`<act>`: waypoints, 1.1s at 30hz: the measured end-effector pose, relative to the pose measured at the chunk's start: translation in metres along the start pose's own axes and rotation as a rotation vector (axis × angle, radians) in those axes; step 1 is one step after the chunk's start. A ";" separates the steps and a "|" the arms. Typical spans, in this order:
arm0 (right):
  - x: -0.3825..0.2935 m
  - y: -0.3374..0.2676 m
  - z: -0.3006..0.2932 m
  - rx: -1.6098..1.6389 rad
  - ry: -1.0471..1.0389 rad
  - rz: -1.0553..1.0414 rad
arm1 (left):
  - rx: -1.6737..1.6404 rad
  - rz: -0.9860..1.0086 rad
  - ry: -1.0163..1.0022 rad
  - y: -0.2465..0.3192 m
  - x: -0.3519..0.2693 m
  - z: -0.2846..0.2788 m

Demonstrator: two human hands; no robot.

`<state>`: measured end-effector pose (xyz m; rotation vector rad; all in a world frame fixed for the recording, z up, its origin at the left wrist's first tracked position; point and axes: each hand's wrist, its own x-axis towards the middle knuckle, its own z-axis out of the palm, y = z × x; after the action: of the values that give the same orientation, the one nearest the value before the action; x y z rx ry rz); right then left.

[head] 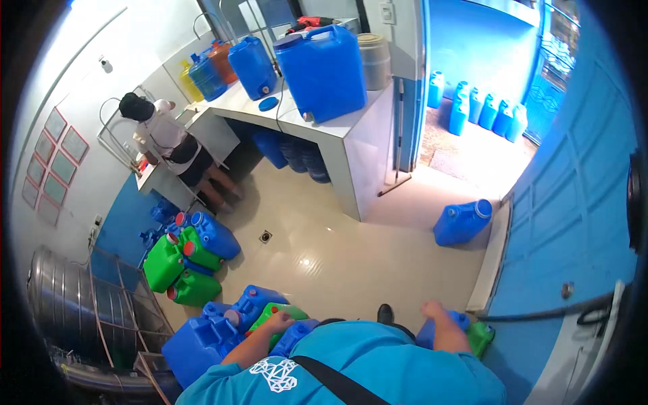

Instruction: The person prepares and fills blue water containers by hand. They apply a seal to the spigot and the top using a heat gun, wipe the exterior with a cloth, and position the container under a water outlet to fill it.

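Observation:
My left hand (280, 322) is in front of a green plastic jug (298, 311) with a red cap, among several blue water jugs at my left side. Whether it touches the green jug is hard to see. My right hand (432, 309) is held out over the floor, beside a blue jug (427, 334) partly covered by my forearm. Behind that forearm a second green jug (480, 338) shows. The fingers of both hands are too small to make out clearly. Farther forward on the right, a single blue jug (461, 223) with a blue cap stands on the tiled floor (354, 268).
A tiled counter (324, 132) carries big blue jugs and a lidded bin (373, 61). Another person (169, 136) stands at the left sink. Green and blue jugs (195, 253) are piled near a steel tank (66, 304). A squeegee (395, 186) leans by the doorway.

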<state>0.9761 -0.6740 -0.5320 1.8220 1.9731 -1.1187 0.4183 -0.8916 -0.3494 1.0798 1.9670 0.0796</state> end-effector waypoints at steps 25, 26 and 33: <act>0.273 -0.513 -0.200 0.311 -0.132 -0.691 | -0.106 -0.012 0.224 -0.047 0.380 -0.293; 0.275 -0.546 -0.216 0.337 -0.151 -0.671 | -0.181 0.066 0.238 -0.024 0.401 -0.328; 0.281 -0.774 -0.342 0.575 -0.172 -0.919 | -0.315 0.446 0.254 0.174 0.450 -0.530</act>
<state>0.3120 -0.1875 -0.1894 0.8458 2.6146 -2.1820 0.0428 -0.2909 -0.2406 1.3210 1.8116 0.7744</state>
